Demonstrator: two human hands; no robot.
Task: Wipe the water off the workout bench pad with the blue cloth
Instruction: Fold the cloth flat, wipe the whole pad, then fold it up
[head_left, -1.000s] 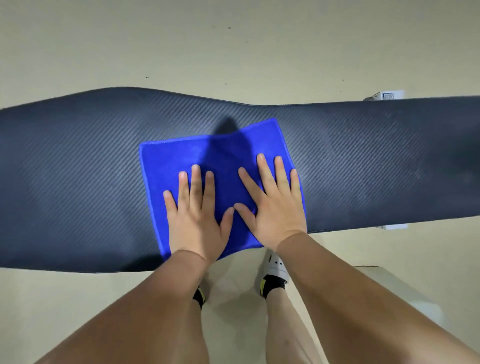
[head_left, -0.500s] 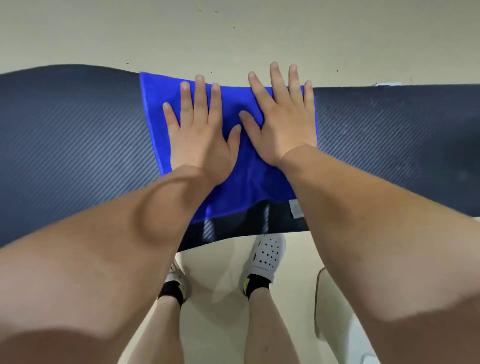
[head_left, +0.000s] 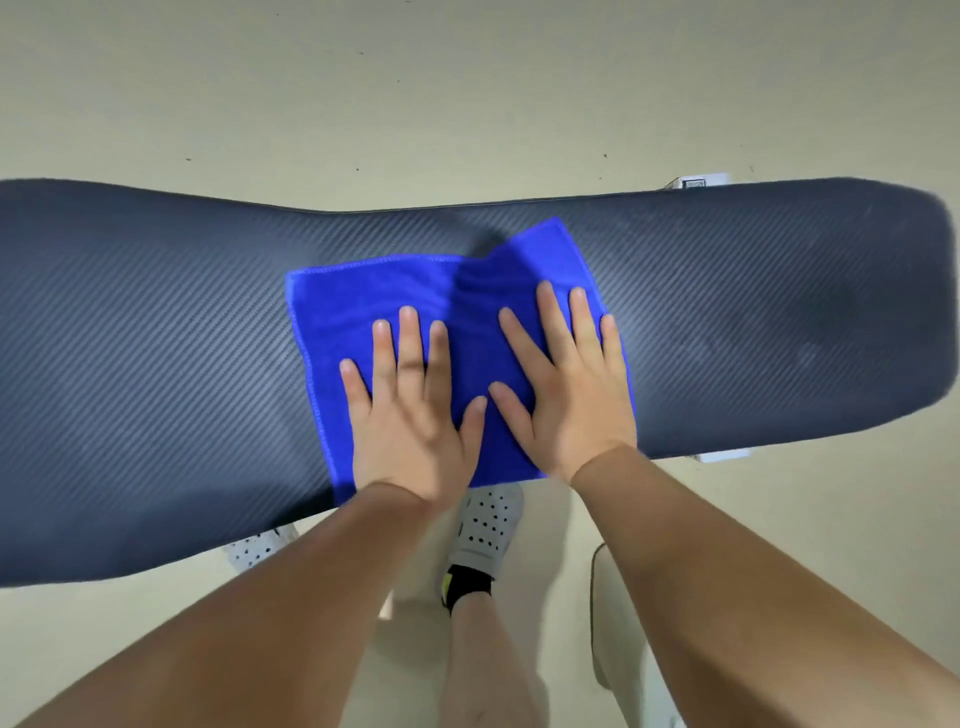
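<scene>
The dark, ribbed workout bench pad (head_left: 156, 338) runs left to right across the view. A blue cloth (head_left: 353, 306) lies spread flat on its middle, its near edge reaching the pad's near edge and its far right corner slightly raised. My left hand (head_left: 410, 415) and my right hand (head_left: 566, 395) press flat on the cloth side by side, fingers apart and pointing away from me. Neither hand grips the cloth. Darker smudged patches (head_left: 831, 332) show on the pad's right part.
A beige floor surrounds the bench. My feet in white perforated shoes (head_left: 488, 525) stand just under the pad's near edge. White frame parts (head_left: 696, 183) stick out near the pad's right end. A pale object (head_left: 613, 623) sits on the floor at lower right.
Both hands have drawn the cloth back from the pad's far edge to its near edge, after pushing it outward from there a second ago.
</scene>
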